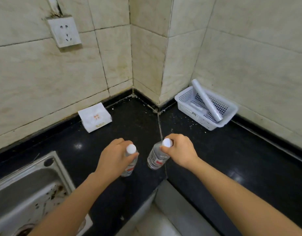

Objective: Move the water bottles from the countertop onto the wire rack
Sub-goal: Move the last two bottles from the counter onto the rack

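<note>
Gripping left water bottle (130,165) at neck with left hand (113,156); gripping right water bottle (155,158) same way with right hand (180,150). Both white-capped, side by side over black countertop (215,159); standing or lifted, cannot tell. Beyond: paper packet (95,117), white basket (231,114), steel sink (27,184).

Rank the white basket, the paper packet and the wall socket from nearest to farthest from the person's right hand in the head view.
From the right hand:
1. White basket, behind it to the right.
2. Paper packet, by the left wall.
3. Wall socket, high on the left wall.
</note>
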A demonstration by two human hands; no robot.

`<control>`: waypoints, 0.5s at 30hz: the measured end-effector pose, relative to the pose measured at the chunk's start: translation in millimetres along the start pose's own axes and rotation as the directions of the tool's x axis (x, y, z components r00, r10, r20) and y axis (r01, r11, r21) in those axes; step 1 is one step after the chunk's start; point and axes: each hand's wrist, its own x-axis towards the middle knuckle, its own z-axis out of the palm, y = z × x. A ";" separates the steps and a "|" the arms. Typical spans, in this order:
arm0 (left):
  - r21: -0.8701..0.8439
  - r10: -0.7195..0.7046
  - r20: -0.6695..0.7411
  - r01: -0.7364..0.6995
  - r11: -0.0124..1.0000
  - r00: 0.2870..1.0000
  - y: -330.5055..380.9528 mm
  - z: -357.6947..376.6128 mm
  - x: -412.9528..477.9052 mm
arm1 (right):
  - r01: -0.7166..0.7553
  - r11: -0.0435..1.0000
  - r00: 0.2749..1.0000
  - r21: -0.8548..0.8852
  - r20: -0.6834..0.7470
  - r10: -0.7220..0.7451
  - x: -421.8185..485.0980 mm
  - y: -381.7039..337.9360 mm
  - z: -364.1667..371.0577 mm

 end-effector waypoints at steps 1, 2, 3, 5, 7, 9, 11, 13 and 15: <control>-0.015 0.015 0.008 -0.015 1.000 1.000 11.2 3.1 -3.3 | -0.019 1.000 1.000 0.005 0.002 0.019 -9.9 8.0 -10.4; -0.036 0.033 0.014 -0.033 0.999 0.999 23.2 6.0 -6.0 | -0.039 0.999 0.999 0.009 0.004 0.039 -21.4 17.0 -22.1; -0.060 0.056 0.016 -0.055 0.997 0.998 36.7 9.3 -9.2 | -0.065 0.998 0.998 0.015 0.003 0.065 -34.1 27.8 -34.3; -0.116 0.102 0.027 -0.098 0.988 0.994 68.2 17.2 -17.3 | -0.121 0.992 0.993 0.026 -0.012 0.121 -64.1 52.1 -60.2; -0.171 0.141 0.054 -0.130 0.977 0.989 105.3 28.2 -29.9 | -0.172 0.985 0.984 0.032 -0.038 0.173 -100.8 78.0 -85.9; -0.230 0.183 0.077 -0.161 0.960 0.980 145.4 41.4 -45.2 | -0.205 0.978 0.975 0.036 -0.081 0.208 -141.0 102.8 -110.5; -0.279 0.229 0.084 -0.198 0.940 0.970 189.0 54.6 -62.5 | -0.232 0.972 0.962 0.037 -0.138 0.235 -183.0 125.2 -135.4; -0.306 0.291 0.078 -0.255 0.917 0.954 234.7 65.2 -81.5 | -0.253 0.966 0.945 0.056 -0.201 0.259 -224.4 145.7 -162.2; -0.331 0.362 0.059 -0.324 0.886 0.930 283.0 73.8 -103.3 | -0.269 0.958 0.918 0.096 -0.275 0.285 -267.4 166.0 -191.3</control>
